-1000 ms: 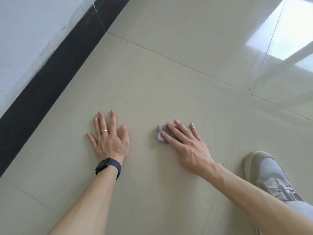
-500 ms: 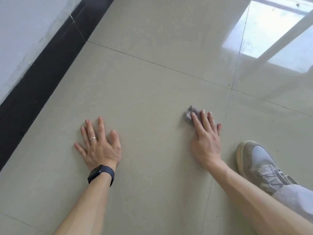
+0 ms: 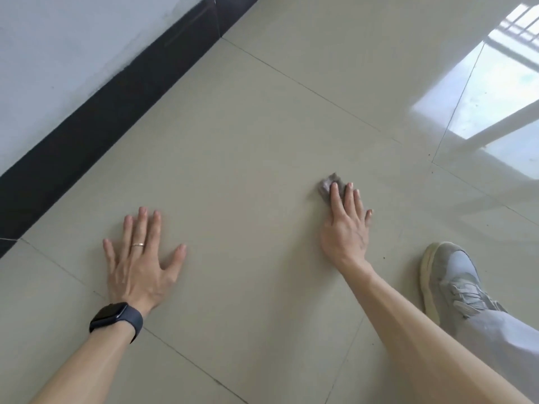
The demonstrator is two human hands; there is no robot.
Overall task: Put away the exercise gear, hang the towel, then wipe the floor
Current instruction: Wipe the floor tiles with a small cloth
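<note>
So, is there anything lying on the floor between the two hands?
No. In the head view, the floor between the left hand and the right hand is bare tile. The cloth lies under the right hand.

Bare floor (image 3: 248, 147) spreads ahead of and between the left hand (image 3: 140, 258) and right hand (image 3: 345, 225). The wall (image 3: 58, 53) with its dark skirting (image 3: 87, 123) bounds the left; a shoe (image 3: 446, 275) blocks the right.

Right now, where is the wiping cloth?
In the head view, right of centre, the cloth lies on the floor, pressed under the right hand, ahead of the grey shoe.
</note>
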